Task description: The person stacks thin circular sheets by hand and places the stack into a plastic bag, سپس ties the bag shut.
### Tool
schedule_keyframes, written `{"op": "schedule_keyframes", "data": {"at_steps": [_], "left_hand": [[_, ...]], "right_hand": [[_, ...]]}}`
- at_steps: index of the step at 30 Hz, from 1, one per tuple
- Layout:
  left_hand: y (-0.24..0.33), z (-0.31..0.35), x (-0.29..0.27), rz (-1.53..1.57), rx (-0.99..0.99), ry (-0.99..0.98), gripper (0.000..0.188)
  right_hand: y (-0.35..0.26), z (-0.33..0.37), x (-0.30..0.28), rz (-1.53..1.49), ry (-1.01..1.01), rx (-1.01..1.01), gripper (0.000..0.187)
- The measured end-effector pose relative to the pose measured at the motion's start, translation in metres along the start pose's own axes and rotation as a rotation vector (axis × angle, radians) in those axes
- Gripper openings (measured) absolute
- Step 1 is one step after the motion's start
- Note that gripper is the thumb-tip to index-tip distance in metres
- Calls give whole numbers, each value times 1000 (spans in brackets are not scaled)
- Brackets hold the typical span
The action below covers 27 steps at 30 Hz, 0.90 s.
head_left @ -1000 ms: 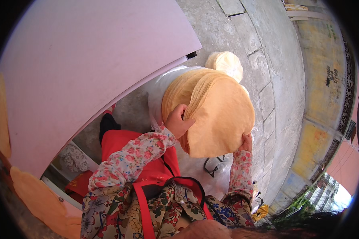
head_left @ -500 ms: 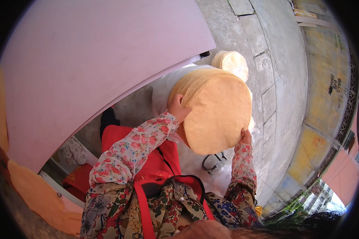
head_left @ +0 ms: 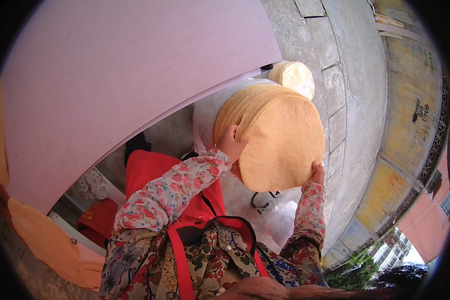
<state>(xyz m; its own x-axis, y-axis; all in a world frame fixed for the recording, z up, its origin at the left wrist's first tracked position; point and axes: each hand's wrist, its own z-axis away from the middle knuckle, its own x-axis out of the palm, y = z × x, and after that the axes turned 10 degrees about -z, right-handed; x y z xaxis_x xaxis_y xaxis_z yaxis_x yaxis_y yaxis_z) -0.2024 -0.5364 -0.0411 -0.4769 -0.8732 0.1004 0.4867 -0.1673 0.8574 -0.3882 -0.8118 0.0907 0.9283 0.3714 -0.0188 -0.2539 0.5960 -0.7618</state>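
Visibly, a translucent bag (head_left: 203,112) partly wraps the tan discs (head_left: 285,142).

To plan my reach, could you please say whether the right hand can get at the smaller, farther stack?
Probably not: the right hand grips the large stack, which stands partly before the smaller stack.

left hand (head_left: 232,144) curled, right hand (head_left: 317,173) gripping

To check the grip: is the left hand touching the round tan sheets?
Touching. The head view shows the left hand at the left edge of the round tan sheets, its thumb lying on the front one.
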Motion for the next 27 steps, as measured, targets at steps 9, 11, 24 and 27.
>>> {"op": "schedule_keyframes", "data": {"at_steps": [9,11,24,27], "left_hand": [[22,0,-24,-129,-19,-64,50],[29,15,-36,-369,48,8,58],[-46,37,-15,-166,51,47,75],[-62,35,-6,-139,70,59,75]], "right_hand": [[25,-43,-32,248,14,-40,36],[34,-42,-43,317,11,-91,39],[70,21,34,-210,89,81,58],[80,27,40,-225,81,80,58]]}}
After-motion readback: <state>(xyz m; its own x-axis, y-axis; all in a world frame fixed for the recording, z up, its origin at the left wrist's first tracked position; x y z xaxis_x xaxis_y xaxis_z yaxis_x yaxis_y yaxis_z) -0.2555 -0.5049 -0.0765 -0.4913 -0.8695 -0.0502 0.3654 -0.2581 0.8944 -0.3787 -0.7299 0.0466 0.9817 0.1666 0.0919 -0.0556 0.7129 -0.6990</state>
